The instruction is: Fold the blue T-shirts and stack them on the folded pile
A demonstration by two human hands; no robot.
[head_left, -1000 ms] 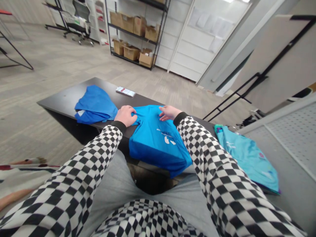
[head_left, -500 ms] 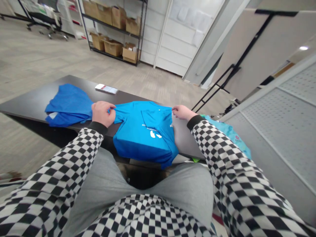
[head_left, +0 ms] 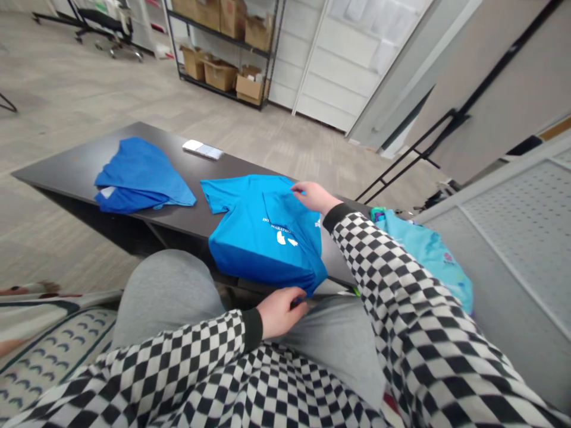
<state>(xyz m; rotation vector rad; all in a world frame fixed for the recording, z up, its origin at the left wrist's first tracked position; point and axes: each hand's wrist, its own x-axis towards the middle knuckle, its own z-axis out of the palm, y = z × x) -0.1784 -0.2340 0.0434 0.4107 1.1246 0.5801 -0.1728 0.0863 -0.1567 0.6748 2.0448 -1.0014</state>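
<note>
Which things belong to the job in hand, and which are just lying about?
Seemingly in use:
- bright blue fabric T-shirt with white print; right fingers near its top edge, left fingers near its bottom edge

Seemingly lying about:
- bunched darker blue cloth
- flat pale rectangular object
- turquoise printed fabric
- brown cardboard boxes

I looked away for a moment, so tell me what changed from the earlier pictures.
The left hand let go of a sleeve of the bright blue shirt and moved down and rightward, beside its near edge; whether it grips is unclear. The right hand shifted slightly inward over the shirt. The darker blue garment and phone stayed put.
</note>
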